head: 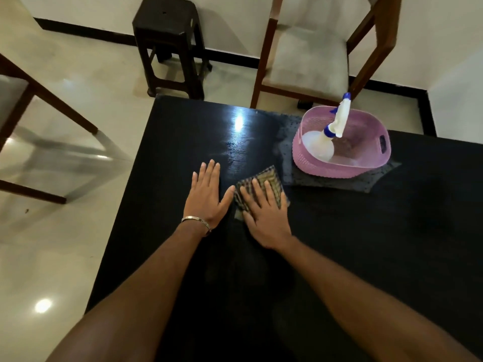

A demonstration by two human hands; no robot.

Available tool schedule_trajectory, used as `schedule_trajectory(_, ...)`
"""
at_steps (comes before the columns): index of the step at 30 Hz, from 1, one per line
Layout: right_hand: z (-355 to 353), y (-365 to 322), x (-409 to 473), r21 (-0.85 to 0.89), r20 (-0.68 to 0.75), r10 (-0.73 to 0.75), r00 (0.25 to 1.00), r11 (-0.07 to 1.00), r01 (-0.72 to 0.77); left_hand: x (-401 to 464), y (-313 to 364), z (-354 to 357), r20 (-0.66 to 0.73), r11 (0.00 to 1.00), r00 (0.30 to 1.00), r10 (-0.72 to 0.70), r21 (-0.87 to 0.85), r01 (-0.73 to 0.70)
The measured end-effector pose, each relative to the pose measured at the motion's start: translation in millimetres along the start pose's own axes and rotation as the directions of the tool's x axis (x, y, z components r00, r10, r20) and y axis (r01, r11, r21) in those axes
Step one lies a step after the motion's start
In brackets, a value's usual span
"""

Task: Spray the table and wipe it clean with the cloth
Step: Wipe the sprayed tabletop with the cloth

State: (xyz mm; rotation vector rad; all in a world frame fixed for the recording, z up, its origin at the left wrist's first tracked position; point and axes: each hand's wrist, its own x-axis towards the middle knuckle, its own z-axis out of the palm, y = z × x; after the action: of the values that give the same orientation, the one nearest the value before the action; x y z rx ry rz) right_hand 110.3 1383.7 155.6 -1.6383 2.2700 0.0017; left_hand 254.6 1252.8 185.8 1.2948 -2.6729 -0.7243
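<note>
The dark table fills the lower frame, with a glossy wet patch near its far left corner. A folded checked cloth lies on the table's middle. My right hand presses flat on the cloth, fingers spread over it. Beside it, my left hand rests flat and open on the bare tabletop, a metal bangle on its wrist. A white spray bottle with a blue nozzle leans inside a pink basket to the right of the cloth.
The basket stands on a dark mat. A dark stool and a wooden chair stand beyond the table's far edge. Another chair is on the left over the shiny tiled floor.
</note>
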Motion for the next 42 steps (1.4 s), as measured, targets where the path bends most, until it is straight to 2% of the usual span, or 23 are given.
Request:
schedule_trajectory(7, 1.8, 24.2, -17.9, 0.023, 0.0, -0.033, 0.999, 0.999, 0.033, 2.1, 24.5, 8.9, -0.006, 1.0, 1.0, 0.026, 0.0, -0.026)
schedule_trajectory(9, -1.1, 53.6, -28.6, 0.028, -0.006, 0.055, 0.998, 0.998, -0.055, 1.2, 32.3, 13.3, -0.007, 1.0, 1.0, 0.029, 0.006, -0.029)
schedule_trajectory(11, -6.9, 101.0, -44.4, 0.026, -0.039, 0.209, 0.977, 0.978, -0.208, 0.6, 40.7, 18.3, -0.012, 0.999, 0.999, 0.039, 0.006, -0.039)
schedule_trajectory(13, -13.5, 162.2, -64.4, 0.028, -0.081, 0.393, 0.916, 0.92, -0.392, -0.3, 49.0, 23.3, -0.013, 0.999, 0.999, 0.046, -0.004, -0.047)
schedule_trajectory(15, -21.6, 225.0, -89.0, 0.112, -0.031, 0.604, 0.796, 0.794, -0.598, -2.8, 58.3, 27.9, -0.007, 0.998, 0.999, 0.054, -0.014, -0.054)
schedule_trajectory(17, -26.4, 263.3, -104.3, 0.205, 0.051, 0.742, 0.669, 0.648, -0.734, -5.4, 65.1, 30.2, -0.01, 0.998, 0.998, 0.06, -0.009, -0.06)
schedule_trajectory(19, -24.3, 262.8, -100.5, 0.263, 0.076, 0.817, 0.571, 0.537, -0.802, -6.5, 71.3, 30.9, -0.002, 0.998, 0.998, 0.055, 0.0, -0.055)
schedule_trajectory(21, -20.8, 223.2, -85.4, 0.294, 0.04, 0.842, 0.538, 0.505, -0.812, -9.2, 78.1, 32.6, 0.001, 0.999, 0.999, 0.046, 0.009, -0.046)
schedule_trajectory(22, -18.8, 195.1, -78.6, 0.278, 0.012, 0.816, 0.577, 0.552, -0.786, -10.7, 83.0, 34.2, 0.0, 0.999, 0.999, 0.042, 0.014, -0.042)
schedule_trajectory(24, -11.8, 130.2, -73.2, 0.17, -0.038, 0.656, 0.754, 0.747, -0.642, -10.2, 94.4, 38.1, 0.003, 0.999, 0.999, 0.033, 0.012, -0.033)
schedule_trajectory(26, -1.2, 64.6, -79.3, 0.117, -0.008, 0.367, 0.93, 0.924, -0.363, -7.7, 106.5, 42.6, 0.004, 0.999, 0.999, 0.032, 0.017, -0.032)
schedule_trajectory(27, 5.0, 38.3, -86.5, 0.137, 0.036, 0.196, 0.98, 0.97, -0.199, -5.5, 113.9, 45.1, 0.005, 0.999, 0.999, 0.039, 0.024, -0.039)
schedule_trajectory(28, 11.3, 16.3, -94.6, 0.151, 0.088, 0.018, 0.996, 0.988, -0.031, -2.7, 119.6, 47.0, 0.009, 0.999, 0.999, 0.045, 0.025, -0.046)
schedule_trajectory(30, 21.1, -0.1, -115.0, 0.118, 0.172, -0.284, 0.943, 0.957, 0.266, 1.9, 132.4, 51.6, 0.024, 0.998, 0.998, 0.055, 0.036, -0.056)
schedule_trajectory(31, 24.8, 5.1, -124.2, 0.095, 0.182, -0.373, 0.91, 0.928, 0.361, 3.6, 137.6, 54.0, 0.029, 0.997, 0.998, 0.057, 0.046, -0.058)
schedule_trajectory(33, 28.8, 39.5, -142.5, 0.119, 0.139, -0.418, 0.898, 0.907, 0.404, 6.1, 151.3, 60.3, 0.042, 0.996, 0.997, 0.067, 0.06, -0.069)
schedule_trajectory(35, 28.7, 92.6, -156.9, 0.146, 0.058, -0.277, 0.959, 0.953, 0.267, 7.8, 165.6, 67.1, 0.038, 0.994, 0.995, 0.092, 0.054, -0.094)
schedule_trajectory(37, 20.2, 159.7, -163.8, 0.136, -0.011, -0.001, 1.0, 0.991, 0.002, 8.7, 180.3, 73.7, 0.034, 0.992, 0.994, 0.108, 0.055, -0.11)
schedule_trajectory(39, 7.7, 235.4, -168.1, 0.134, -0.033, 0.281, 0.959, 0.952, -0.275, 8.8, 197.7, 83.1, 0.042, 0.991, 0.992, 0.119, 0.057, -0.122)
schedule_trajectory(42, -10.5, 338.4, -182.0, 0.17, -0.008, 0.59, 0.807, 0.796, -0.581, 5.0, 224.9, 98.3, 0.054, 0.991, 0.99, 0.129, 0.034, -0.131)
